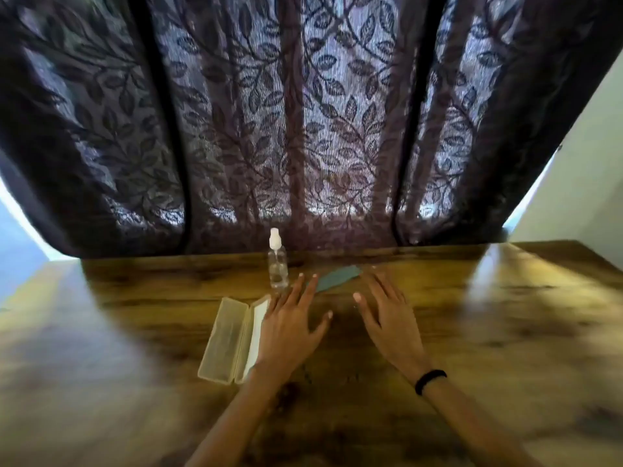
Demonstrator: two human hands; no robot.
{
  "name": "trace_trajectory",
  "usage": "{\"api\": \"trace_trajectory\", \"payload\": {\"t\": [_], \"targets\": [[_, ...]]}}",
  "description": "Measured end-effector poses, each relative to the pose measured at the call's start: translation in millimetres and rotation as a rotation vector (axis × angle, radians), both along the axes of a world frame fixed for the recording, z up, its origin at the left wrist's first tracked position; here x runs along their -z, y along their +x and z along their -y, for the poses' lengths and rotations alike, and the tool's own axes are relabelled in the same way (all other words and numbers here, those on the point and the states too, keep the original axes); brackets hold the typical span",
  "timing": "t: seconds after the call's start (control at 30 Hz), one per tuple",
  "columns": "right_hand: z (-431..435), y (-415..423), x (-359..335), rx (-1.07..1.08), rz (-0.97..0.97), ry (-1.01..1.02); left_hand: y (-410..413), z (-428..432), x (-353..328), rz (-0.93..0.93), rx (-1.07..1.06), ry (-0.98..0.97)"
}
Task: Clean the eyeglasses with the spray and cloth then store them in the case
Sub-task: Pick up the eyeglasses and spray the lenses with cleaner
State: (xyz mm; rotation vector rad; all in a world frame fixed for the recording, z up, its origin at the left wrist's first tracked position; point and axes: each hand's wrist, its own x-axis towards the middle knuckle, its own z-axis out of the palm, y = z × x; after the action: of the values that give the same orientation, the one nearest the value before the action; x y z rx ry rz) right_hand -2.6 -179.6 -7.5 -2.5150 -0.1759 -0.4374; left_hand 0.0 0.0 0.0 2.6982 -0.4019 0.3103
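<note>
Left hand [290, 326] and right hand [387, 318] flat over table [505, 332], fingers spread, pinching nothing; open case [232, 342] just beside left hand, light, stiff plastic; cloth [337, 279] beyond fingertips, soft, pinch at edge; spray bottle [278, 264] farther, light, likely slick, grasp round body; eyeglasses nowhere visible, possibly blurred out or outside frame.

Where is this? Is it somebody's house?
Probably a room at home. A dark leaf-patterned curtain hangs over a bright window behind a wooden table, and a spray bottle and an open glasses case sit on it.
</note>
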Motion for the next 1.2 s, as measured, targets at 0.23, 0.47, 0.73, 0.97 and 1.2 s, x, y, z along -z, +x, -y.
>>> {"api": "trace_trajectory", "payload": {"t": [0.23, 0.47, 0.73, 0.97, 1.2], "targets": [[12.0, -17.5, 28.0, 0.053, -0.037, 0.155, -21.6, -19.8, 18.1, 0.028, 0.151, -0.051], [34.9, -24.1, 33.1, -0.174, -0.199, 0.357, -39.1, -40.2, 23.8, 0.059, 0.409, 0.054], [41.3, -30.0, 34.9, -0.197, -0.196, 0.31, -53.6, -37.7, 18.7, 0.193, 0.419, 0.148], [40.1, -30.5, 21.6, -0.148, -0.109, 0.421, -41.7, -40.8, 14.0, 0.207, 0.381, 0.029], [30.7, -9.5, -13.3, -0.015, 0.114, 0.635, -17.7, -34.6, -19.6, 0.349, 0.196, -0.51]]}}
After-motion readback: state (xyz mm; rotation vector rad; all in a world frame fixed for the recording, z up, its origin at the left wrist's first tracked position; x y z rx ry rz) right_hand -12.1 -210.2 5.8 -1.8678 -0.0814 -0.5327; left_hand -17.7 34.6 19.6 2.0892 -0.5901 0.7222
